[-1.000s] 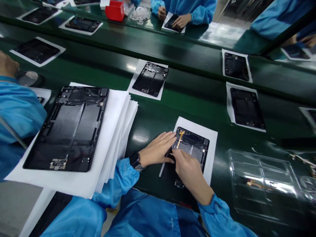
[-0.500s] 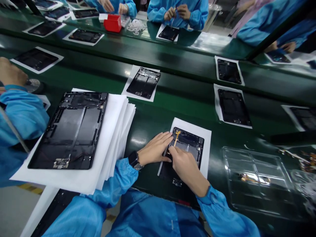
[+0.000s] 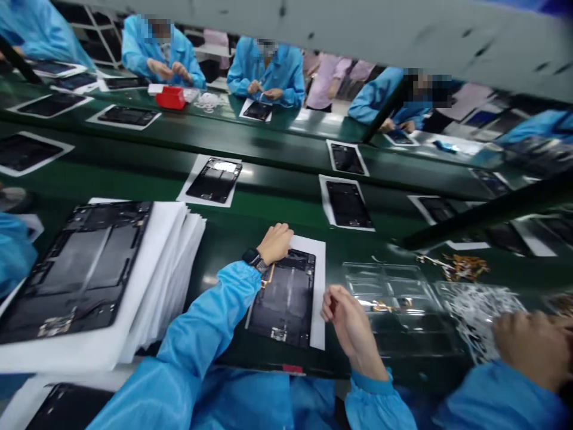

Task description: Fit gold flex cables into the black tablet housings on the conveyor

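Note:
A black tablet chassis (image 3: 286, 298) lies on a white sheet (image 3: 319, 292) at the near edge of the green bench. A gold flex cable (image 3: 268, 276) sits at the chassis's upper left corner. My left hand (image 3: 275, 242), with a watch on the wrist, is curled over the far left corner of the sheet and chassis. My right hand (image 3: 347, 316) hovers just right of the sheet, off the chassis. Its fingers are pinched together, and what they hold is too small to make out.
A stack of white sheets (image 3: 170, 280) with another chassis (image 3: 80, 269) on top lies at the left. A clear plastic tray (image 3: 389, 292) and loose gold parts (image 3: 465, 266) sit at the right. A co-worker's hand (image 3: 528, 340) is at the lower right. Several chassis on sheets ride the belt (image 3: 268, 197).
My head has lifted, so the far workers show. My left hand slid to the sheet's far corner. My right hand came off the chassis and drew back to the right.

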`<state>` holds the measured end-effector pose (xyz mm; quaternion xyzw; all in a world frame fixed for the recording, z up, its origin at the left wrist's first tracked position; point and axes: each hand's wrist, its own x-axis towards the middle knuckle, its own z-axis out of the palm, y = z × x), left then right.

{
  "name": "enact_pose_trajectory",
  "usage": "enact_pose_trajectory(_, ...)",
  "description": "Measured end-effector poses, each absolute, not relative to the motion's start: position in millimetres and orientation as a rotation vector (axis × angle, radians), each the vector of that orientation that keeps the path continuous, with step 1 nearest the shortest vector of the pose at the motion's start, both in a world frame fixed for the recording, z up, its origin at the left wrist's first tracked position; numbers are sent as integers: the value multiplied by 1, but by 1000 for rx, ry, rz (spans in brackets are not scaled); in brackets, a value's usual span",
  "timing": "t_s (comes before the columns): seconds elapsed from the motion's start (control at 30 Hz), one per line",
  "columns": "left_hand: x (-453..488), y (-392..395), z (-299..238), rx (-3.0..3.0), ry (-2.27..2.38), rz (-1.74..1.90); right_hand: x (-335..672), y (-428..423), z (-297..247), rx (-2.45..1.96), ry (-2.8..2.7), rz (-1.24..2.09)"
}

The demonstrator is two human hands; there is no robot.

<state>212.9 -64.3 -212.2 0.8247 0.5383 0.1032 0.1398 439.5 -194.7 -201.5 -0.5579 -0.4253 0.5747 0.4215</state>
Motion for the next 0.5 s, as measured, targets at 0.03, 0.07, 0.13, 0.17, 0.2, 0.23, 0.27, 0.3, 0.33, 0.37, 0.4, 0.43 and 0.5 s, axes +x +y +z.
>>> enact_pose_trajectory(0.03, 217, -54, -214, 2398, 1524, 255, 457, -199, -203, -1497, -1135, 1287)
enact_pose_trajectory(0.07, 219, -47, -215, 2414, 1490, 227, 476, -203, -205, -1622, -1217, 1075)
enact_pose_trajectory(0.13, 219, -40, -217, 2454, 1433, 173, 513, -208, -211, -1872, -1356, 591)
enact_pose_trajectory(0.17, 218, -41, -217, 2476, 1414, 154, 529, -209, -215, -1961, -1414, 401)
enact_pose_trajectory(0.2, 217, -43, -216, 2495, 1405, 140, 542, -208, -220, -2026, -1470, 271)
enact_pose_trajectory(0.23, 216, -47, -215, 2511, 1402, 128, 552, -207, -224, -2067, -1528, 205)
enact_pose_trajectory(0.27, 215, -51, -214, 2524, 1401, 115, 559, -205, -229, -2087, -1583, 185)
enact_pose_trajectory(0.3, 214, -55, -213, 2532, 1404, 100, 563, -204, -233, -2099, -1620, 190)
enact_pose_trajectory(0.33, 214, -57, -213, 2535, 1408, 83, 566, -202, -238, -2114, -1636, 208)
enact_pose_trajectory(0.37, 214, -56, -213, 2536, 1415, 64, 567, -201, -243, -2130, -1633, 229)
enact_pose_trajectory(0.4, 212, -51, -214, 2532, 1428, 43, 568, -200, -248, -2143, -1623, 249)
enact_pose_trajectory(0.43, 209, -40, -214, 2526, 1453, 20, 568, -199, -254, -2155, -1606, 252)
enact_pose_trajectory(0.5, 199, -6, -212, 2501, 1555, -22, 570, -197, -268, -2147, -1569, 196)
